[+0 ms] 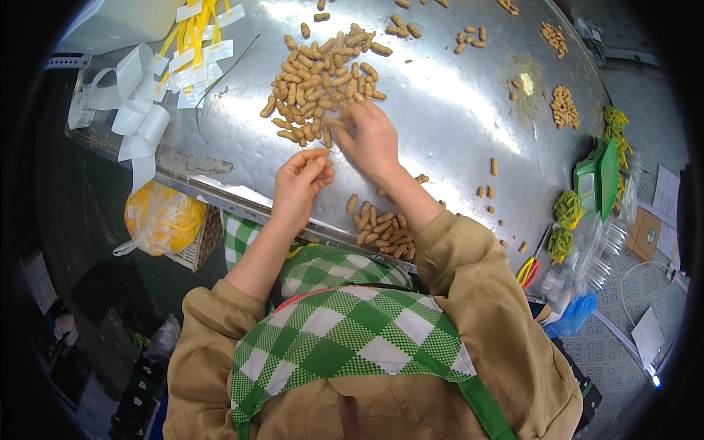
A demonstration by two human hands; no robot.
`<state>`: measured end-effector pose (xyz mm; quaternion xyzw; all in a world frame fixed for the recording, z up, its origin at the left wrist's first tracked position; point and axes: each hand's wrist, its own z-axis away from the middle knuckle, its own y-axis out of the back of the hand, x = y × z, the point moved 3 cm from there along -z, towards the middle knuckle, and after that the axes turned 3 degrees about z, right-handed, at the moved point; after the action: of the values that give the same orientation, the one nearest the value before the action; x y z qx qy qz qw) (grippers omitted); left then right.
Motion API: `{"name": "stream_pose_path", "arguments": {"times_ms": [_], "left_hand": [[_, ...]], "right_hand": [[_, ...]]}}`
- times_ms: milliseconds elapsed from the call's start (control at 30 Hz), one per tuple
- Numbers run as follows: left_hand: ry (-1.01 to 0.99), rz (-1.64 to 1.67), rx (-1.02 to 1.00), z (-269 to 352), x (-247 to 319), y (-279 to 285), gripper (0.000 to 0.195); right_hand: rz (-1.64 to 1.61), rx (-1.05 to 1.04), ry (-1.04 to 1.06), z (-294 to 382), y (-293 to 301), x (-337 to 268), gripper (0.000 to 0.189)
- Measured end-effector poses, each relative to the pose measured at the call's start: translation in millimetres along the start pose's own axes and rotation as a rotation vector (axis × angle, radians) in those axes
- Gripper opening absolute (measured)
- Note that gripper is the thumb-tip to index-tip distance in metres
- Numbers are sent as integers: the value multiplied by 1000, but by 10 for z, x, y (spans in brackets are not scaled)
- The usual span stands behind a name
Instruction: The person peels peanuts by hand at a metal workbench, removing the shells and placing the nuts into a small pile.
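Unshelled peanuts [308, 88] lie in a large loose pile on a dented metal tabletop [440, 110]. At the pile's near right edge, my right hand [374, 137] pinches one peanut [332, 122] between thumb and fingers. My left hand [302, 181] is just in front of the pile, its thumb pressed against curled fingertips. A thin dark strand shows beside those fingertips; whether they grip it is unclear. A smaller heap of peanuts [385, 231] sits by the table's front edge, partly behind my right forearm.
Small peanut groups [564, 107] dot the right side. Scissors [531, 269], green mesh bundles [566, 209] and a green scale [591, 179] line the right edge. White ribbon [137, 104] and yellow tagged strips [198, 49] lie left. A yellow-filled plastic bag [165, 217] is below the front edge.
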<state>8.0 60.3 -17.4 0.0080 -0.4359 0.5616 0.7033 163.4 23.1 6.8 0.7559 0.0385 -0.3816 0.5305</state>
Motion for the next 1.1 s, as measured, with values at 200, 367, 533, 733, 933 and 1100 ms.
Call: {"name": "stream_pose_path", "arguments": {"times_ms": [200, 367, 533, 733, 933, 1100], "left_hand": [[22, 219, -44, -27, 81, -173, 22], [75, 274, -22, -25, 54, -53, 21], [108, 275, -24, 19, 7, 117, 21], [102, 298, 95, 33, -2, 128, 20], [8, 153, 126, -6, 9, 93, 21], [-87, 100, 133, -41, 30, -38, 28]], "right_hand": [[-416, -105, 85, 173, 218, -231, 23], [-265, -123, -153, 245, 175, 90, 29], [55, -113, -59, 258, 29, 109, 36], [142, -29, 82, 148, -77, -64, 29], [0, -85, -22, 138, -117, -72, 20], [-275, -85, -40, 274, 69, -185, 15]]}}
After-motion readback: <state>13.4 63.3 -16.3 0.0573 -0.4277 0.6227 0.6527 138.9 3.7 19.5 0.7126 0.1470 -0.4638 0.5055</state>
